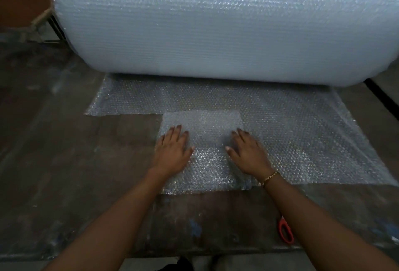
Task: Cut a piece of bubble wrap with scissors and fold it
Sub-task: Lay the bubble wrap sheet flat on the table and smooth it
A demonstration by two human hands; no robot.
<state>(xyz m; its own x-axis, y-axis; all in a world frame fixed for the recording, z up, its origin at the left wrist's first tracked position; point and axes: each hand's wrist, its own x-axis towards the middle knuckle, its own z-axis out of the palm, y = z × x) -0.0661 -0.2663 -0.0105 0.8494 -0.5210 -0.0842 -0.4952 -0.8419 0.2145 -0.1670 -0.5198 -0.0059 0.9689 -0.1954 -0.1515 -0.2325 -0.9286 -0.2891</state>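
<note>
A cut piece of bubble wrap [207, 141] lies on the dark table, its far half doubled over into a thicker rectangle. My left hand [172, 152] presses flat on its left side, fingers spread. My right hand [248, 154], with a gold bracelet on the wrist, presses flat on its right side. Neither hand grips anything. Scissors with orange handles [286, 230] lie on the table near the front edge, partly hidden under my right forearm.
A huge roll of bubble wrap [216, 22] fills the back of the table. Its unrolled sheet [302, 130] spreads forward on the right, with a stepped cut edge at left. The worn dark tabletop [64, 162] shows at left and front.
</note>
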